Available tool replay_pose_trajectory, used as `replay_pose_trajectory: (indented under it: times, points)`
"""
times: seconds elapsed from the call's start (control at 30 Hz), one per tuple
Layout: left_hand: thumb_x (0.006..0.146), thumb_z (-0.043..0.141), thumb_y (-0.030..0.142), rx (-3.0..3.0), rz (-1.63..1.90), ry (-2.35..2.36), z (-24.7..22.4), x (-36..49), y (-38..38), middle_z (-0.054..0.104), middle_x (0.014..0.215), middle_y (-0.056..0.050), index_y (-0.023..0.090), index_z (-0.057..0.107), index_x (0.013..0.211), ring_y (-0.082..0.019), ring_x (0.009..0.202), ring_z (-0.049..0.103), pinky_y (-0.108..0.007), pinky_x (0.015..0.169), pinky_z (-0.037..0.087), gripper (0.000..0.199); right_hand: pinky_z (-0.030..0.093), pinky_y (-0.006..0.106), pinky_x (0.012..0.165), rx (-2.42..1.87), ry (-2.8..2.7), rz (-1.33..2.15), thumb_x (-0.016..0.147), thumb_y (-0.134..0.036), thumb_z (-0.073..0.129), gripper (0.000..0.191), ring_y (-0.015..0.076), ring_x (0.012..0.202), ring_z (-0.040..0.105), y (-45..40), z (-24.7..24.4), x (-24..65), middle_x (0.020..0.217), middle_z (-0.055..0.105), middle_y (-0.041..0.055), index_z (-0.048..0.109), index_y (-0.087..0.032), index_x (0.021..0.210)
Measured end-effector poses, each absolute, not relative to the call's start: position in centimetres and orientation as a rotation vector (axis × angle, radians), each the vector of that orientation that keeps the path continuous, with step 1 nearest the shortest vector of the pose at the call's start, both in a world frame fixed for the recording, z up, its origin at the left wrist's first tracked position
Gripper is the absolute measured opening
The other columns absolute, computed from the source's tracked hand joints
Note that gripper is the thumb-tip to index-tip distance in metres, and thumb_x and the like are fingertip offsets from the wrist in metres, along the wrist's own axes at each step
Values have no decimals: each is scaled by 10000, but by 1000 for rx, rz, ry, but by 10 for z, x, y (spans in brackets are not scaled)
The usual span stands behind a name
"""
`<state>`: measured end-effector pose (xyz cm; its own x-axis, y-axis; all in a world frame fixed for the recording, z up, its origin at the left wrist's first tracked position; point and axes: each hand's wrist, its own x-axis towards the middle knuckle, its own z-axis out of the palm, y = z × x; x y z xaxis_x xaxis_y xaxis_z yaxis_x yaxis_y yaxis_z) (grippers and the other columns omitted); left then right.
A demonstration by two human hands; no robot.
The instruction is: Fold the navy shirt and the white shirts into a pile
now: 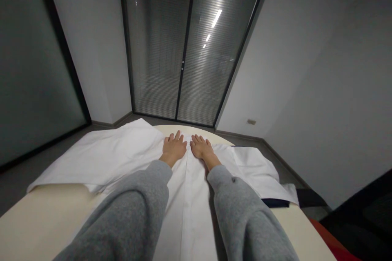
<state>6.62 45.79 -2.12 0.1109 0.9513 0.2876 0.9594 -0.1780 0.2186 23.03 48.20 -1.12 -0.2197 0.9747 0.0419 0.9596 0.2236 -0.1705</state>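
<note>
A white long-sleeved garment (196, 212), which looks like a lab coat, lies spread over the table with its sleeves out to both sides. Flat on its far end, left of the lengthwise seam, rests my left hand (174, 147), open, palm down and fingers apart. My right hand (202, 148) is also open and palm down, just right of that seam. A small gap separates the two hands, and neither grips the cloth. My grey sleeves hide parts of the garment nearer to me.
The cream table (55, 208) has a curved far edge. Something dark blue (275, 203) shows under the garment's right sleeve, and a red thing (332, 240) is beyond the table's right edge. A glass partition with blinds (159, 49) and white walls stand behind.
</note>
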Motion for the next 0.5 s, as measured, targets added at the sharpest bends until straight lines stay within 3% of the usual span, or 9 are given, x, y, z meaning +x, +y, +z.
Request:
replay_pose_trajectory:
  times: [0.1,0.2,0.33,0.5]
  points:
    - [1053,358,400,-2318,-484,-2008,-19,65,458,309,1724,-93,206,536,1528,-393,1495,348,-585,1140,322,543,318,541,1185,-1865,-2279,132,1074,-382,420,471,284,1459,453,488,-8,233,1607,501,71,515,-272,1522]
    - [1047,353,373,-2363,-444,-1971,-18,64,459,292,1734,-57,239,523,1539,-374,1530,309,-585,1152,311,538,394,458,1086,-1881,-2158,44,1061,-317,414,369,256,1308,552,489,-5,236,1446,628,77,656,-284,1338]
    - [1056,320,371,-2406,-446,-1922,-20,64,462,239,1753,-12,295,484,1566,-335,1577,228,-609,1204,234,542,321,469,1113,-1901,-2011,-114,1061,-337,402,346,275,1329,480,484,-4,236,1426,596,116,693,-251,1228]
    - [1057,346,384,-2346,-452,-2008,-22,65,465,222,1755,-68,235,511,1554,-349,1600,190,-596,1248,174,544,262,520,1147,-1950,-1970,-175,1062,-319,376,389,310,1360,429,481,-6,236,1451,565,164,685,-215,1273]
